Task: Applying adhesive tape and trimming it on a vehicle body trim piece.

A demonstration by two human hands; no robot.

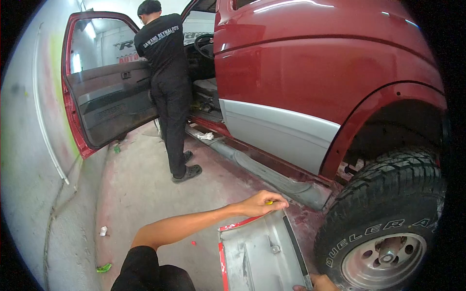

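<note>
A grey panel [262, 257] with a raised ridge lies tilted before me at the bottom. Red strips [224, 264] run along its left and far edges, and a black strip [294, 245] along its right. At the panel's far right corner, the fingers of my left hand [262, 203] are pinched together, with a small yellow thing [269, 202] showing between them; its kind is hidden. My right hand [318, 282], partly cut off by the lower edge of the view, grips the panel's near right edge.
A red vehicle [286, 68] with a silver lower panel stands right; its big tire [388, 189] is close to my right hand. A person in black [167, 77] stands at its open door [114, 97]. A running board [272, 172] lies below the sill. Scraps [103, 231] dot the floor.
</note>
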